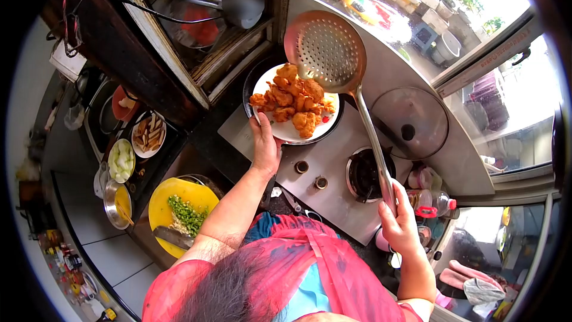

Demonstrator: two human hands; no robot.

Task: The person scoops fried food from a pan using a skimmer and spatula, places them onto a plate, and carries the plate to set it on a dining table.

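Observation:
My left hand (266,143) grips the near rim of a white plate (262,86), thumb and fingers closed on its edge. Golden-brown fried pieces (292,98) are heaped on the plate, which is over a dark pan (247,86) on the stove. In my right hand (398,217) is the long handle of a metal skimmer (326,48). Its round perforated head is raised at the far side of the plate, partly overlapping the food in view. No food shows on the skimmer's visible face.
A glass lid (410,123) leans against the wall behind a second burner (369,174). On the left, a yellow cutting board (156,206) carries chopped greens (189,216) and a knife (173,237). Bowls of cut vegetables (121,161) and brown strips (148,135) stand beyond. Bottles (438,204) stand right.

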